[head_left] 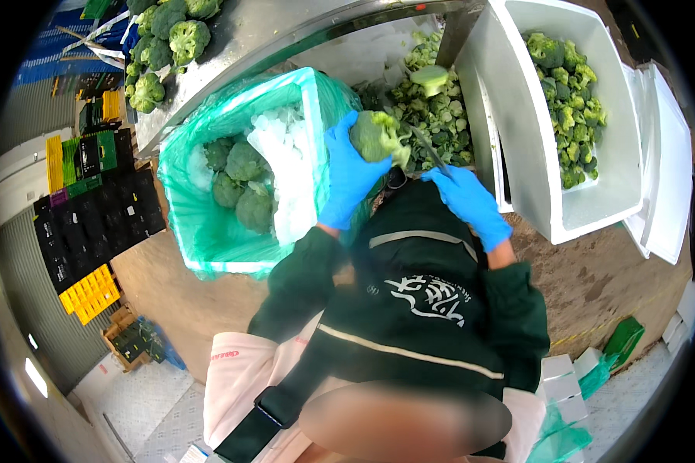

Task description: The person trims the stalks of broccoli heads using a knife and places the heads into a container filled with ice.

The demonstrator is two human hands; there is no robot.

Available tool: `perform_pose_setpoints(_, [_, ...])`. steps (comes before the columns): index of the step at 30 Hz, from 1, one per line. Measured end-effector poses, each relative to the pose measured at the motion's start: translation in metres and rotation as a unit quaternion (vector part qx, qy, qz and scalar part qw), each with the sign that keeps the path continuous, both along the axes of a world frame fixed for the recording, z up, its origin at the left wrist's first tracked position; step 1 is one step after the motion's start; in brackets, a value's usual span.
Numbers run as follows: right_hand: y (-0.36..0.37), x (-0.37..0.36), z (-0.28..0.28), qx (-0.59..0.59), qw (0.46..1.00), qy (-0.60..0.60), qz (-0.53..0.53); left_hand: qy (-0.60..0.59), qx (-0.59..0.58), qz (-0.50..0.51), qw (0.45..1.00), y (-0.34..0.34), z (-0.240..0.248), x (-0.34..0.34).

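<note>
A head of broccoli [373, 138] is gripped in my blue-gloved left hand [344, 171], its trimmed stalk side turned to the right. My right hand [471, 202], also gloved in blue, closes round the handle of a knife [428, 146], whose blade points up and left near the broccoli's cut side. Beyond the knife, a pale cut stalk [429, 79] shows over a heap of leaf and stalk trimmings [432, 108]; whether it rests there or is falling I cannot tell. Left of my left hand, a box lined with green plastic [310, 116] holds several broccoli heads [247, 162] and crushed ice [286, 166].
At the right stands a white foam box [622, 147] with small broccoli florets [570, 108], a white lid [666, 166] beside it. Whole broccoli heads [189, 42] sit on the metal table [243, 35] at the far left. Stacked black crates [100, 212] stand further left.
</note>
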State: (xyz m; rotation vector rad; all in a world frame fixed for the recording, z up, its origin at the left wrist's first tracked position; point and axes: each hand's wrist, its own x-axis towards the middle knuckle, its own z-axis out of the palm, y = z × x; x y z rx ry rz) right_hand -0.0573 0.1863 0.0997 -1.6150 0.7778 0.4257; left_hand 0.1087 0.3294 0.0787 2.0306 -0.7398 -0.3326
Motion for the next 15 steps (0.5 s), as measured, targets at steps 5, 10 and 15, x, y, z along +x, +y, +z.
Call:
perform_pose_setpoints(5, [-0.008,0.023,0.024,-0.186,0.934,-0.275,-0.13,0.008,-0.076,-0.135,0.988,0.015,0.015,-0.003])
perform_pose_setpoints(10, [-0.004,0.012,0.038,0.146,0.965,-0.135,-0.172,0.32,-0.288,-0.056,0.901,0.005,0.015,-0.021])
perform_pose_setpoints(15, [-0.011,-0.008,0.009,0.237,0.848,-0.272,-0.388,0.333,-0.268,-0.182,0.885,-0.012,0.042,-0.034])
